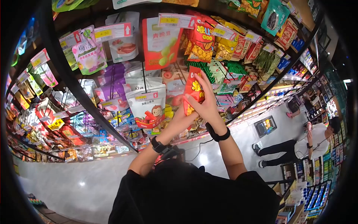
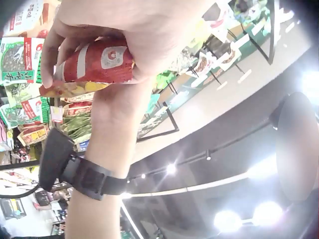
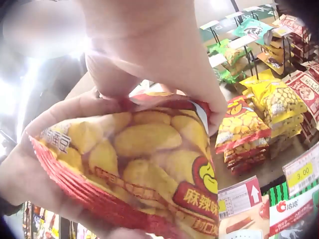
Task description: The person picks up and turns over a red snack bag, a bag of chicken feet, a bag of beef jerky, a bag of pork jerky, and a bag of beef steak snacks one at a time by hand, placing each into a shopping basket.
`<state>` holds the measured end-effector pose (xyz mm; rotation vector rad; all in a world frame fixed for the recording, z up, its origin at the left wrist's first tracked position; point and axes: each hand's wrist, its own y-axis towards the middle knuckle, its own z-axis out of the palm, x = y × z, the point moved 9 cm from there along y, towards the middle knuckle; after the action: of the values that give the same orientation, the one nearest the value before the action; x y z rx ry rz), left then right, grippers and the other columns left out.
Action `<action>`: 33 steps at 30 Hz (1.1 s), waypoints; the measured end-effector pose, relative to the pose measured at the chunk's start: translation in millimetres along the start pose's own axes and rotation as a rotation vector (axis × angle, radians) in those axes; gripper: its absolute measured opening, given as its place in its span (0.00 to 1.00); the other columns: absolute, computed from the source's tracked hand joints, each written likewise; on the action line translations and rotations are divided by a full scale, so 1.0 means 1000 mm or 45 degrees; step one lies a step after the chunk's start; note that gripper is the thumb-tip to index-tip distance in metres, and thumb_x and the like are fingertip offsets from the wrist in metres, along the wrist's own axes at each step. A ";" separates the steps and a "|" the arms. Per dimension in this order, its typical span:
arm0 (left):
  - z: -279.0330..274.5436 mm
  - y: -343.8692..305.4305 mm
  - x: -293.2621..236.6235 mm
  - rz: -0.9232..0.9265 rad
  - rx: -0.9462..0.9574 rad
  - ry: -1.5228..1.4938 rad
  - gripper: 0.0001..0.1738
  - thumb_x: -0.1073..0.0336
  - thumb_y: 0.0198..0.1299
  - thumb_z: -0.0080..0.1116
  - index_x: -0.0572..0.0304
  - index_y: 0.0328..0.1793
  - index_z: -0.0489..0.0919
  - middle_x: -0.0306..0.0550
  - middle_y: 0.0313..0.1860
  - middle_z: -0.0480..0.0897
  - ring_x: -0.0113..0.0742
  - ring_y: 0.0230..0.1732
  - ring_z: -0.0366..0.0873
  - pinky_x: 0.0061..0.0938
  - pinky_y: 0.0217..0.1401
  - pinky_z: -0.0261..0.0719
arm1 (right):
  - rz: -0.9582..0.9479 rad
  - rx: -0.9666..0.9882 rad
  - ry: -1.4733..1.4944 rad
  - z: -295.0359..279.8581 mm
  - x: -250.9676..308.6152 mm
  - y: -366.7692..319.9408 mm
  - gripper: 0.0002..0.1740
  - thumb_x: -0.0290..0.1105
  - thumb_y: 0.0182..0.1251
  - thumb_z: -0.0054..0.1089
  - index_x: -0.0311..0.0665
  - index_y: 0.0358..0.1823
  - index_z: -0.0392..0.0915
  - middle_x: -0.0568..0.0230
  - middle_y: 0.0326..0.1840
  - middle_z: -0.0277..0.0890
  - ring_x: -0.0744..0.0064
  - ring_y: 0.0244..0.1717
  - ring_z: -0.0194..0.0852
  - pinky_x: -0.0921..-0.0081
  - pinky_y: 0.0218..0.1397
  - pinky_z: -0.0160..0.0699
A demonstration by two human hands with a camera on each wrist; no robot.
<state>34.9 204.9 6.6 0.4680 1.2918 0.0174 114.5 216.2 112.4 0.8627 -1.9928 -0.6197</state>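
Note:
A red and yellow snack bag of beans (image 1: 194,87) is held up in front of the hanging packets in the head view. My right hand (image 1: 208,105) grips its right side, fingers behind it and thumb across the front. From below, my left hand (image 1: 186,118) holds the bag's lower end. Close up in the right wrist view, the bag's printed beans (image 3: 147,142) and red crimped edge face the camera. The left wrist view shows its red back (image 2: 102,64) between the fingers. Black bands circle both wrists.
Rows of snack packets hang on hooks with price tags (image 1: 113,31); a white pouch with a monkey (image 1: 147,106) hangs left of the hands. Similar red bean bags (image 1: 201,39) hang above. Dark rack posts (image 1: 74,80) slant past. Another person (image 1: 313,143) stands in the aisle at right.

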 end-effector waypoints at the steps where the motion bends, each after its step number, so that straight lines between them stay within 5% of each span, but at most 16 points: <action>1: -0.004 0.006 0.001 0.050 0.005 -0.047 0.47 0.69 0.69 0.63 0.64 0.86 0.47 0.53 0.75 0.69 0.39 0.74 0.69 0.33 0.73 0.72 | -0.033 -0.022 -0.032 0.002 -0.008 0.004 0.42 0.31 0.62 0.73 0.38 0.79 0.65 0.45 0.84 0.56 0.48 0.83 0.55 0.58 0.83 0.55; 4: -0.027 -0.006 0.003 0.122 -0.219 -0.114 0.45 0.68 0.70 0.63 0.64 0.86 0.48 0.55 0.76 0.69 0.42 0.74 0.70 0.36 0.72 0.74 | -0.115 -0.214 -0.205 -0.007 -0.025 0.024 0.40 0.28 0.64 0.72 0.35 0.77 0.66 0.46 0.81 0.62 0.49 0.80 0.60 0.57 0.81 0.58; 7: -0.044 -0.041 0.012 0.037 -0.196 -0.127 0.39 0.70 0.73 0.59 0.61 0.84 0.52 0.57 0.76 0.70 0.42 0.71 0.75 0.35 0.69 0.77 | -0.187 -0.394 -0.376 -0.030 -0.031 0.051 0.39 0.27 0.65 0.70 0.32 0.77 0.66 0.46 0.80 0.63 0.48 0.80 0.61 0.57 0.80 0.59; 18: -0.084 -0.126 0.026 -0.165 -0.369 -0.183 0.25 0.74 0.73 0.52 0.60 0.75 0.66 0.51 0.66 0.81 0.34 0.57 0.81 0.30 0.65 0.76 | -0.481 -0.506 -0.938 -0.031 -0.056 0.122 0.42 0.35 0.66 0.68 0.26 0.78 0.61 0.38 0.80 0.58 0.37 0.81 0.51 0.46 0.82 0.48; 33: -0.058 -0.096 0.013 -0.107 -0.248 -0.042 0.23 0.73 0.74 0.48 0.63 0.74 0.67 0.49 0.64 0.81 0.37 0.59 0.82 0.35 0.66 0.78 | -0.397 -0.761 -0.839 -0.049 -0.073 0.109 0.37 0.36 0.71 0.67 0.26 0.76 0.64 0.34 0.80 0.55 0.34 0.80 0.51 0.44 0.82 0.46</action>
<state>-38.3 140.1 -49.2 0.2463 1.2621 0.0639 148.6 336.6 175.4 0.6342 -2.0326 -1.7554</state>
